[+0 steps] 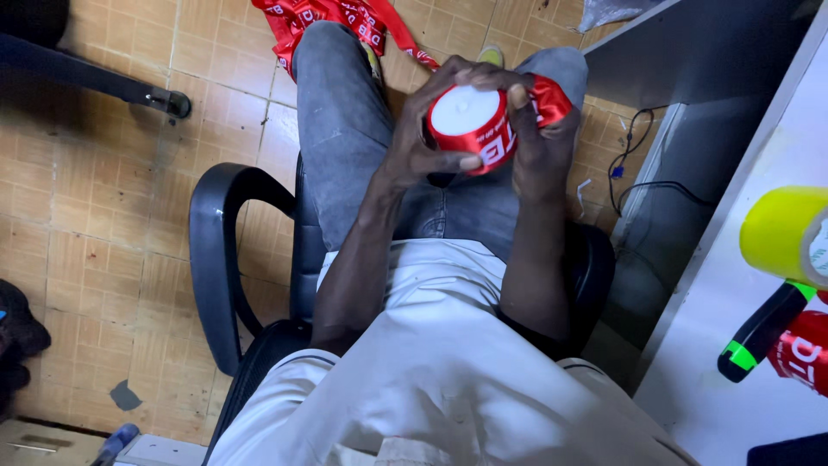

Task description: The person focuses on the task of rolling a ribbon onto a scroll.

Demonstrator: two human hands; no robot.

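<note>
A roll of red ribbon (pixel 476 121) with a white round face and white print is held over my lap by both hands. My left hand (pixel 423 138) grips it from the left, thumb under its lower edge. My right hand (pixel 535 142) wraps the right side, fingers across the top, with a loose red ribbon end (pixel 550 97) lying over the knuckles. More red ribbon (pixel 341 19) lies piled on the tiled floor beyond my knees.
I sit in a black office chair; its armrest (pixel 211 250) curves at my left. A white desk (pixel 742 345) stands at right with a yellow tape roll (pixel 780 233), a black-and-green marker (pixel 759 332) and another red ribbon roll (pixel 802 354). Cables (pixel 634 164) hang under the desk.
</note>
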